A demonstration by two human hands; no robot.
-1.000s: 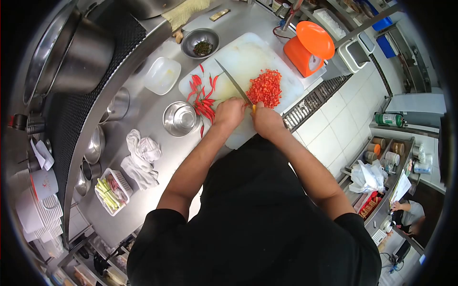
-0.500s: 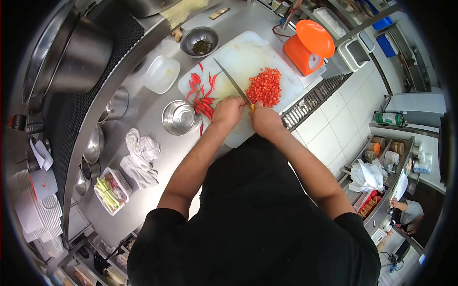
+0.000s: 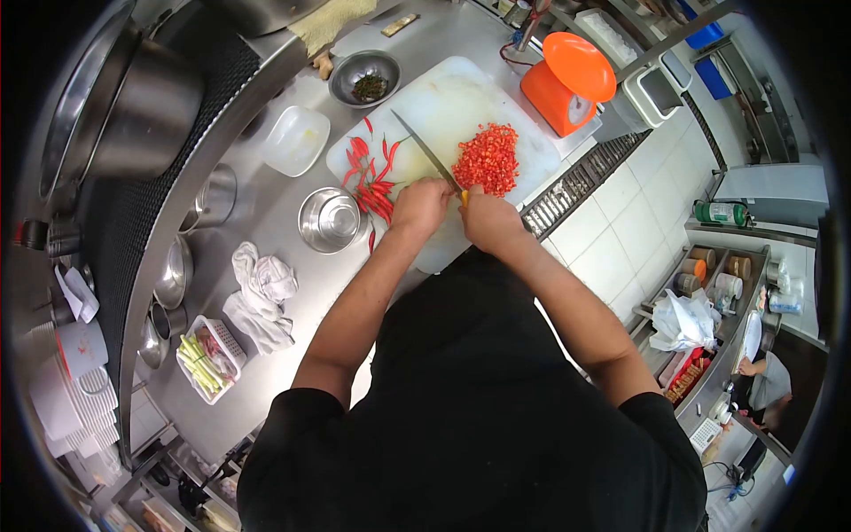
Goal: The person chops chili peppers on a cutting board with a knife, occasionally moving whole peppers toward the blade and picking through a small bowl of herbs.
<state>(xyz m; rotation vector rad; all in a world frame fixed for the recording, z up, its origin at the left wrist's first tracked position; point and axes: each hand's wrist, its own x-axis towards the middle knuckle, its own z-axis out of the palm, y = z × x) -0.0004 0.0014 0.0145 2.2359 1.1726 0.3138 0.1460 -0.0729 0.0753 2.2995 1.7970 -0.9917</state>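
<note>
My right hand (image 3: 490,218) is closed round the yellow handle of a long kitchen knife (image 3: 425,146), its blade slanting away to the far left over the white cutting board (image 3: 452,84). Close against the blade's heel, my left hand (image 3: 420,206) has its fingers curled; whatever they hold is hidden. Chopped red chilies (image 3: 487,160) form a heap right of the blade. Whole red chilies (image 3: 372,191) lie loosely to the left of my left hand, some over the board's edge. A round steel container (image 3: 329,220) stands beside them.
Beyond the board sit a steel bowl (image 3: 346,71) with dark green bits and a white plastic tub (image 3: 297,140). An orange scale (image 3: 558,97) stands at the right. A crumpled cloth (image 3: 261,293) and a white basket (image 3: 232,350) lie left. Another person (image 3: 769,386) is at the far right.
The view has shifted slightly. Both hands and the knife keep nearly the same place on the board. The other person at the far right has moved an arm.
</note>
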